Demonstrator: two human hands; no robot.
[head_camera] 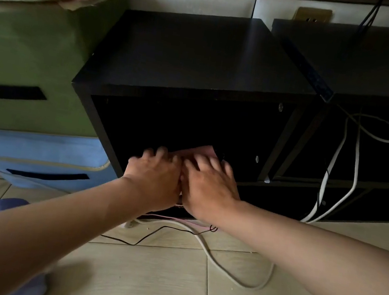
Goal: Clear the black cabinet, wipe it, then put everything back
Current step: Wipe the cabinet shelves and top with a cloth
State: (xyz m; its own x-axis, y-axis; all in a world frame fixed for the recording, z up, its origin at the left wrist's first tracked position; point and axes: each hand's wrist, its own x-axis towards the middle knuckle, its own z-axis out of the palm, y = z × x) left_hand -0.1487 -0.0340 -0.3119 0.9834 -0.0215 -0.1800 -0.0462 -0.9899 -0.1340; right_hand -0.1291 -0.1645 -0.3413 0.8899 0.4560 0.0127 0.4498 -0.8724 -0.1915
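While the black cabinet (197, 54) stands open at the front, both hands reach into its lower compartment and lie side by side, touching, on a pink cloth (204, 151) spread on the compartment floor. The left hand (156, 179) and right hand (207, 187) are blurred, yet neither grip looks closed: the fingers lie spread and pressed flat on the fabric. That flat hold probably serves wiping, since two palms put even pressure on the cloth. The inside is too dark to tell what else lies there. A white cable (222, 260) loops on the floor just in front, where it could snag.
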